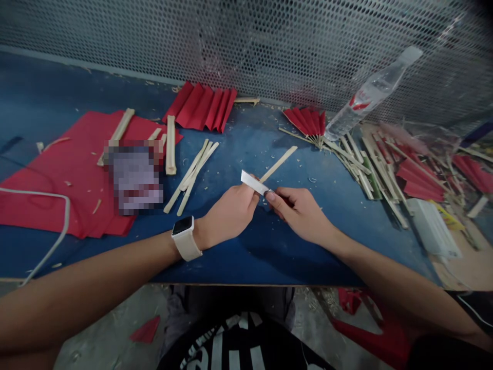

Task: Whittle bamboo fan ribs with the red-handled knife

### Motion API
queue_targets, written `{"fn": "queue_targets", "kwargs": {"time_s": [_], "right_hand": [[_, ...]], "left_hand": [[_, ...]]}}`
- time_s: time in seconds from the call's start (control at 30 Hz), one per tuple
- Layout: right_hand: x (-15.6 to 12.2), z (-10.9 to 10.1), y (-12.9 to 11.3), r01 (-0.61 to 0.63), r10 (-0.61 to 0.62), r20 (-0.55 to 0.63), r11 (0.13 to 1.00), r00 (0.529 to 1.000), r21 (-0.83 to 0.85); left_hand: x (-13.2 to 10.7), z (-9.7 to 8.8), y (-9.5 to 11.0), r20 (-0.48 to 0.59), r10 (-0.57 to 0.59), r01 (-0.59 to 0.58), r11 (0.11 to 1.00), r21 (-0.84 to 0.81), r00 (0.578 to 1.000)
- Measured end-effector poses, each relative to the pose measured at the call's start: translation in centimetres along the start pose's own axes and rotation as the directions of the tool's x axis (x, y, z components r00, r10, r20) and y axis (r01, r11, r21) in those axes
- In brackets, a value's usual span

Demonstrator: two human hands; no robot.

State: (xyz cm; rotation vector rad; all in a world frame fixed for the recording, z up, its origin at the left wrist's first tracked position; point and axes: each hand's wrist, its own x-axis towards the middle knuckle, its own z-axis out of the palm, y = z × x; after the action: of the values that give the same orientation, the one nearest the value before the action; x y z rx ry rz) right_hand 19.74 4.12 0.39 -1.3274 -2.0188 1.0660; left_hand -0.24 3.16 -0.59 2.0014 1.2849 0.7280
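My left hand point(230, 213) is closed around a thin bamboo slat point(279, 163) that points up and to the right over the blue table point(239, 246). My right hand point(298, 210) is closed on a knife whose flat silver blade point(252, 182) lies across the slat near my left thumb. The two hands meet at the middle of the table. A white watch point(185, 237) sits on my left wrist.
Loose bamboo slats point(192, 174) lie left of my hands. Red paper sheets point(57, 180) cover the left side, a pleated red fan paper point(202, 108) lies at the back. A plastic bottle point(365, 100) leans on the mesh wall. Fan parts point(385, 159) pile at the right.
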Motion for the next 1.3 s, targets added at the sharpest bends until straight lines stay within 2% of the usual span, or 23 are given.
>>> {"fn": "queue_targets", "kwargs": {"time_s": [0.07, 0.17, 0.23, 0.33, 0.43, 0.53, 0.73, 1.03, 1.2, 1.3], "right_hand": [[0.6, -1.1, 0.4, -0.038, 0.053, -0.122, 0.991, 0.991, 0.125], [1.5, -3.4, 1.0, -0.049, 0.152, -0.328, 0.952, 0.932, 0.301], [1.5, -4.2, 1.1, -0.023, 0.126, -0.353, 0.960, 0.927, 0.281], [0.7, -3.3, 0.6, 0.072, -0.053, -0.277, 0.996, 0.959, 0.057], [-0.2, -1.5, -0.1, 0.158, -0.167, -0.039, 0.974, 0.985, -0.160], [-0.3, -0.5, -0.2, 0.158, -0.148, 0.060, 0.956, 0.987, -0.247], [0.3, -0.7, 0.3, 0.155, -0.121, 0.144, 0.954, 0.982, -0.257], [0.5, -0.9, 0.5, 0.073, -0.060, 0.080, 0.982, 0.995, -0.173], [1.1, -2.3, 1.5, 0.006, -0.009, -0.130, 1.000, 0.992, -0.023], [1.2, -2.6, 1.5, 0.060, -0.071, -0.142, 0.995, 0.987, -0.082]], "left_hand": [[-0.3, -0.1, 0.3, 0.044, -0.044, 0.046, 0.999, -0.029, 0.998], [-0.7, -0.1, 0.6, 0.113, -0.055, 0.067, 0.992, -0.108, 0.992], [-0.8, -0.1, 0.6, 0.121, -0.047, 0.064, 0.987, -0.145, 0.992], [-0.5, 0.0, 0.3, 0.061, -0.059, 0.068, 0.985, -0.158, 0.996], [-0.1, 0.1, 0.0, 0.022, -0.073, 0.075, 0.992, -0.106, 0.997], [0.0, 0.1, -0.1, 0.056, -0.042, 0.045, 0.997, -0.059, 0.998], [0.2, 0.1, -0.4, 0.072, 0.000, 0.007, 0.995, -0.098, 0.997], [0.0, 0.2, -0.2, 0.028, -0.043, 0.046, 0.992, -0.114, 0.999], [-0.2, 0.0, 0.3, 0.092, -0.083, 0.100, 0.974, -0.203, 0.992], [-0.2, 0.2, 0.3, 0.135, -0.115, 0.150, 0.945, -0.290, 0.984]]}}
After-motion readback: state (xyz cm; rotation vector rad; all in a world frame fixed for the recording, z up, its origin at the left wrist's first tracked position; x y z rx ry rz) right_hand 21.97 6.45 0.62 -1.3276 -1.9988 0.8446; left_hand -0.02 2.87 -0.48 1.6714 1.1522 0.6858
